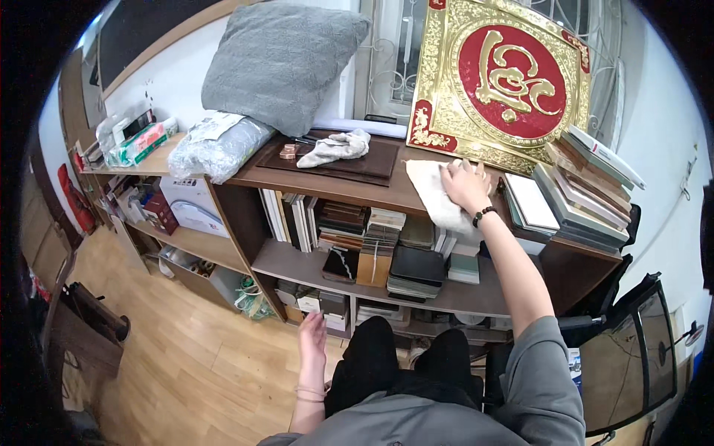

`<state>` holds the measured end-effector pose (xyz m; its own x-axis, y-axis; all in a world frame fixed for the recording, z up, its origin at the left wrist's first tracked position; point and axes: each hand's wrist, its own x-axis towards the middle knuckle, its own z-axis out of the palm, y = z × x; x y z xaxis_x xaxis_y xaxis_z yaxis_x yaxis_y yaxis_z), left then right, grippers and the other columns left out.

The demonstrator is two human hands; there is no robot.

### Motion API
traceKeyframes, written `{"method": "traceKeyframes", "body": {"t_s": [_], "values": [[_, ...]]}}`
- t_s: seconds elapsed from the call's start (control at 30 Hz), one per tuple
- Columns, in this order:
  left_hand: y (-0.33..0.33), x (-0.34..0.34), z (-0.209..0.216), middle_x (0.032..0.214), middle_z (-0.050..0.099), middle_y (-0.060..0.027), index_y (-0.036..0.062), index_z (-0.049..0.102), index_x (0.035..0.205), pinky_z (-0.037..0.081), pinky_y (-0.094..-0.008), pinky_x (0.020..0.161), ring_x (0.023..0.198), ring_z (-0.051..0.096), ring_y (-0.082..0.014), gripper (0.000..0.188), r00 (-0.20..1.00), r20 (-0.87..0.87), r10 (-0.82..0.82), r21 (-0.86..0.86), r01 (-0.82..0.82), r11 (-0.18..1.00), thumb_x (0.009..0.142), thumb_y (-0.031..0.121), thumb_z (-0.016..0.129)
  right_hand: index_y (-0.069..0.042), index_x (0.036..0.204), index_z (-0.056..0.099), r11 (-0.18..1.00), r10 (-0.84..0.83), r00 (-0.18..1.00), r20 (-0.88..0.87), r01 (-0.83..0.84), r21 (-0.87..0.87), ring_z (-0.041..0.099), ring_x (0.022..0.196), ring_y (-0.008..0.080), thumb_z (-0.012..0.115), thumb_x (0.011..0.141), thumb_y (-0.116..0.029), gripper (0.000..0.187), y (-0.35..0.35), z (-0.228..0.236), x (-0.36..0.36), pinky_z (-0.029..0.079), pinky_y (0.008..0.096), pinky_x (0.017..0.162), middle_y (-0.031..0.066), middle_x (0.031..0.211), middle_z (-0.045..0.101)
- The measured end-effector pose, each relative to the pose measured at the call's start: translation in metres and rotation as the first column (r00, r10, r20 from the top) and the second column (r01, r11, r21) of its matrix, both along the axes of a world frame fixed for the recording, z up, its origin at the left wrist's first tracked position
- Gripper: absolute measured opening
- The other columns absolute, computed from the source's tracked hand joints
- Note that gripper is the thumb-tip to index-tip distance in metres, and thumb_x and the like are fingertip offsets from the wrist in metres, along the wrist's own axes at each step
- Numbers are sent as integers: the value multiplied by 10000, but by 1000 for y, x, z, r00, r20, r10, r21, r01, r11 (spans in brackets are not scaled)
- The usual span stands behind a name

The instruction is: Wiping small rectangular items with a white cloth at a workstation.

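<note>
My right hand [466,186] is on the wooden top of a low shelf unit, its fingers bent over a cream cloth [426,186] and pressing it down. Part of that cloth hangs over the front edge. Behind the hand leans a large square gold and red plaque [513,78] with a raised gold character. My left hand [312,338] hangs low in front of the shelves, holding nothing, with its fingers loosely apart. A crumpled whitish rag [335,149] lies on a dark brown board [375,165] to the left of the cream cloth.
Stacked sample boards [587,189] rise at the right end of the top. A grey cushion [282,63] and a plastic-wrapped bundle [219,145] sit at the left. Sample tiles [416,271] fill the shelves below. A mesh-backed chair [625,364] stands close on the right.
</note>
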<state>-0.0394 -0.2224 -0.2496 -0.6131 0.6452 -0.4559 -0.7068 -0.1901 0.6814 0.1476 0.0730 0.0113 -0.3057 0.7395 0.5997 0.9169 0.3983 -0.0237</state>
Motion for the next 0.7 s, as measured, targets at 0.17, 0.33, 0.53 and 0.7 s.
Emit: {"method": "traceKeyframes", "body": {"t_s": [0.17, 0.33, 0.53, 0.7], "values": [[0, -25, -27, 1004, 597, 27, 121, 600, 1047, 428, -310, 849, 901, 562, -130, 237, 800, 559, 218, 94, -323, 942, 834, 174, 509, -74, 1188, 553, 927, 354, 933, 61, -342, -153, 445, 1171, 333, 498, 815, -264, 422, -16, 1, -33, 338, 455, 975, 141, 1266, 495], [4, -23, -25, 952, 591, 47, 155, 602, 1021, 424, -315, 841, 874, 547, -112, 205, 840, 541, 28, 155, -132, 979, 845, 175, 498, -42, 1210, 519, 568, 811, 584, -13, -794, -216, 475, 1155, 321, 487, 789, -160, 438, -2, -2, -16, 359, 364, 988, 167, 1263, 499], [15, -21, -36, 940, 596, 58, 158, 601, 1037, 427, -307, 822, 836, 535, -98, 213, 863, 499, 73, 79, -130, 988, 849, 170, 501, -18, 1181, 522, 826, 563, 825, 57, -558, -82, 500, 1109, 333, 481, 750, -56, 434, 85, -10, -39, 395, 350, 950, 173, 1234, 520], [5, -19, -35, 947, 595, 52, 153, 596, 1049, 428, -307, 818, 843, 537, -103, 222, 841, 528, 119, 50, -171, 984, 852, 162, 496, -4, 1100, 579, 620, 767, 642, -13, -746, -243, 529, 1068, 335, 456, 759, -69, 368, 33, 2, -41, 395, 398, 953, 140, 1165, 578]]}}
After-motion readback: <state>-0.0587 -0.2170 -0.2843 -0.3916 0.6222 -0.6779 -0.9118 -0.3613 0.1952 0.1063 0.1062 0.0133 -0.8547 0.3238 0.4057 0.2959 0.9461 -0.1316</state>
